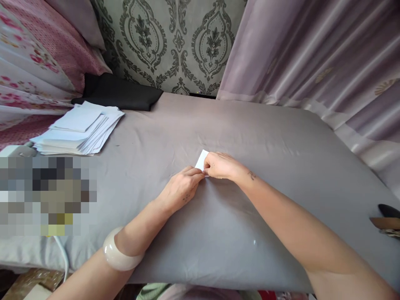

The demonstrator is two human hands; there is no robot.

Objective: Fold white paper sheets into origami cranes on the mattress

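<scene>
Lying lowest at the left, beneath the edge of the grey cloth-covered surface, a brown object in shiny wrapping may be a box; its contents, if any, cannot be told. A pale cable hangs beside it. A white bangle circles the left forearm, well back from the fingers, so it does not get in their way.

Farther in, both hands meet over a small piece of white paper, lying near the middle of the surface. The left hand lies low, fingers together and bent, tips at the paper's near edge, probably to steady it; whether its thumb grips underneath is hidden. The right hand is curled nearly closed, thumb and finger pinching the paper, which suggests fine control. The firm, flat support likely helps both.

Beyond a blurred patch at the left, a loose stack of white paper sits aside, presumably to leave the forearms room while remaining reachable. Behind it lies a folded black cloth, then the patterned wall.
</scene>
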